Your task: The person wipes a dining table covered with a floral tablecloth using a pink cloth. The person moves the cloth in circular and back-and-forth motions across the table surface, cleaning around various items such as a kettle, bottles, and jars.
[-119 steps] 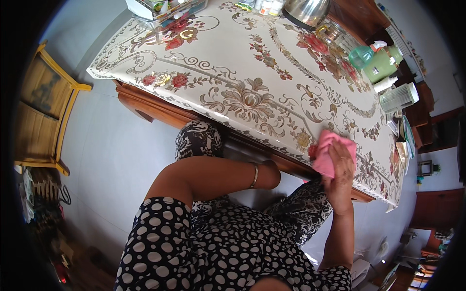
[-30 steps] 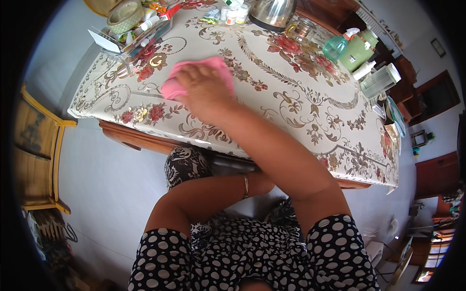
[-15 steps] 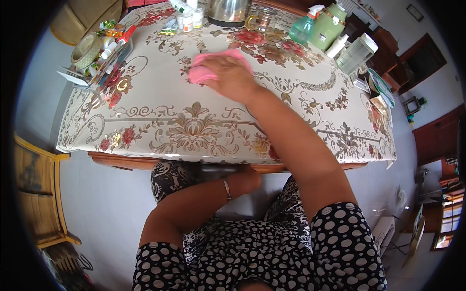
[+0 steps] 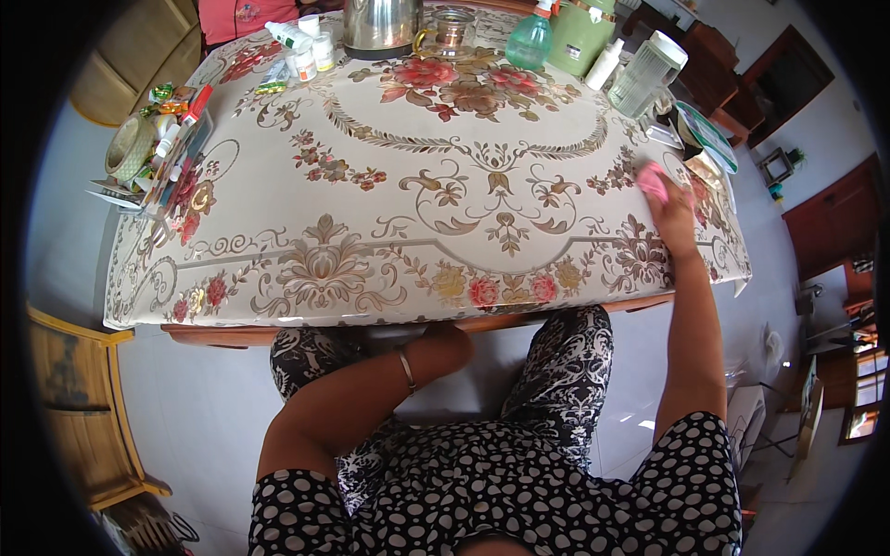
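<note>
My right hand (image 4: 677,215) is at the right side of the table, its fingers closed on a pink cloth (image 4: 653,182) that lies against the flowered tablecloth (image 4: 389,208). Part of the cloth is covered by the fingers. My left hand (image 4: 443,350) is low, by the table's front edge above my lap, a bangle on its wrist. Its fingers are out of sight, so I cannot tell what they do.
Along the far edge stand a metal kettle (image 4: 380,28), a glass cup (image 4: 451,30), a green spray bottle (image 4: 529,42), a green flask (image 4: 581,37) and a clear jar (image 4: 649,74). A filled organizer (image 4: 185,153) is at left. Another person's pink top (image 4: 246,20) shows behind.
My right hand has swept the pink cloth from the middle of the table to its right side, nearer me. My left hand stays by the front edge. The view has shifted slightly.
</note>
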A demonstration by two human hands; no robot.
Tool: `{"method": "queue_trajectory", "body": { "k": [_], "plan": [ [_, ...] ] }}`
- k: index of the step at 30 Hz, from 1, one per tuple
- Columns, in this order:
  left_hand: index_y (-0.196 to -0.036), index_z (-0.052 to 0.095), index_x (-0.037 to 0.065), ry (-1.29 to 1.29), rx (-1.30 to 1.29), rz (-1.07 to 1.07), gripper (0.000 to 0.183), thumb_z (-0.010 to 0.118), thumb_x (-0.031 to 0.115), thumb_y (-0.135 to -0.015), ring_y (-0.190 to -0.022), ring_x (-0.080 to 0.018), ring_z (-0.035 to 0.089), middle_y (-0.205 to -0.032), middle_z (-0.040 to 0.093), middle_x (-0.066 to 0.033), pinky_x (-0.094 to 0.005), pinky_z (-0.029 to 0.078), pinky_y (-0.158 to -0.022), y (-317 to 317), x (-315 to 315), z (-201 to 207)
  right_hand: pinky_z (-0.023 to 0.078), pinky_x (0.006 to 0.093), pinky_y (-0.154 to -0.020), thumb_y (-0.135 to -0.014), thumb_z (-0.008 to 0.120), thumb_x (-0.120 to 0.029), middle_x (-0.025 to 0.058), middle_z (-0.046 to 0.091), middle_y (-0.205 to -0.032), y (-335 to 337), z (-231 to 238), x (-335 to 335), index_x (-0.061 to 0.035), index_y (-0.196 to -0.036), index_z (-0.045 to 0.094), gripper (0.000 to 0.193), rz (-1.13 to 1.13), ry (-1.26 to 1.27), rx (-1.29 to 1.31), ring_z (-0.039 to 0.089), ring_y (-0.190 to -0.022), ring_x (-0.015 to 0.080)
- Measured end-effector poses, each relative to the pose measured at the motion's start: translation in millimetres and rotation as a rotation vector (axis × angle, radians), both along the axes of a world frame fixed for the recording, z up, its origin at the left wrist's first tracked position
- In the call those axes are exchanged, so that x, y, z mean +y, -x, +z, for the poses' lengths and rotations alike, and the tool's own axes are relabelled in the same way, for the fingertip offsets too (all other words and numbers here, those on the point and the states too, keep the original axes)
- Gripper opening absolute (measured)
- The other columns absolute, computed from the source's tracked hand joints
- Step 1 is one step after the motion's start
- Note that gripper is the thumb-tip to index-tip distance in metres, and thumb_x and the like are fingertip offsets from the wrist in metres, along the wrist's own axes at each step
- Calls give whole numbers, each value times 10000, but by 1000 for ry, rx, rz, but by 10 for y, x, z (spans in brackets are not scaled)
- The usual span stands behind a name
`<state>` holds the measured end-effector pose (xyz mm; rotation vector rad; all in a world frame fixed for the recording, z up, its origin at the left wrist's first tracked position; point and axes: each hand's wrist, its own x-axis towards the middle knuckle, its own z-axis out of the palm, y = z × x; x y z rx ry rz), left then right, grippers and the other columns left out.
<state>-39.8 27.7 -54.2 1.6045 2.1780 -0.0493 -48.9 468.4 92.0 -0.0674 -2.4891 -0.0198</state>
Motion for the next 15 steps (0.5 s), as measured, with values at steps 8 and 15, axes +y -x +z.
{"method": "queue_trajectory", "body": {
  "k": [8, 15],
  "plan": [
    [-830, 721, 48, 258, 106, -266, 146, 616, 109, -749, -783, -239, 661, -838, 686, -114, -426, 491, -582, -37, 150, -158, 367, 429, -993, -884, 531, -394, 189, 555, -1222, -1045, -18, 1050, -102, -1284, 489, 498, -631, 170, -220, 503, -1145, 357],
    [-831, 724, 58, 206, 25, -187, 144, 618, 113, -749, -787, -234, 656, -848, 685, -118, -416, 481, -577, -148, 81, -79, 329, 442, -1029, -888, 489, -462, 174, 501, -1297, -391, 122, 296, -145, -1319, 442, 538, -625, 141, -286, 432, -1227, 359]
  ]
}}
